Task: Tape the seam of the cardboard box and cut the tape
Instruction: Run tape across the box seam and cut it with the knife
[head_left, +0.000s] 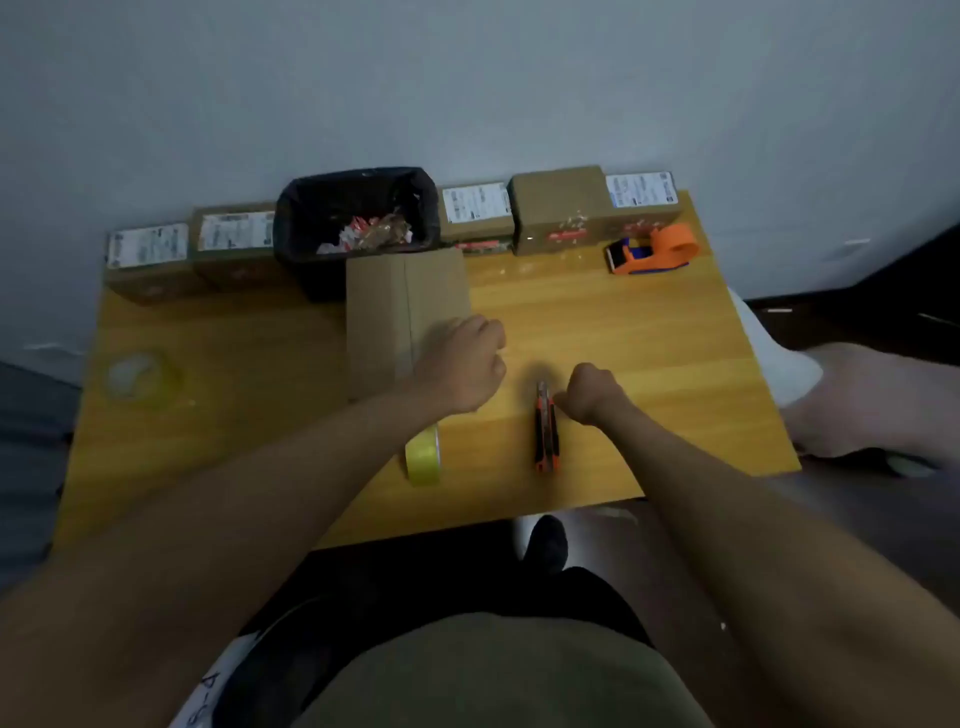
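Observation:
A plain cardboard box (379, 312) lies in the middle of the wooden table (649, 338), and its seam (408, 306) runs away from me. My left hand (460, 364) rests on the box's near right corner with its fingers curled; I see nothing in it. A yellow tape roll (423, 457) stands on edge just below my left wrist. An orange and black utility knife (546, 436) lies flat on the table. My right hand (592, 392) is a fist right beside the knife's far end, not wrapped around it.
A black bin (358, 223) with scraps stands behind the box. Labelled cardboard boxes (561, 208) line the back edge. An orange tape dispenser (654, 254) sits at the back right and a clear tape roll (140, 376) at the left.

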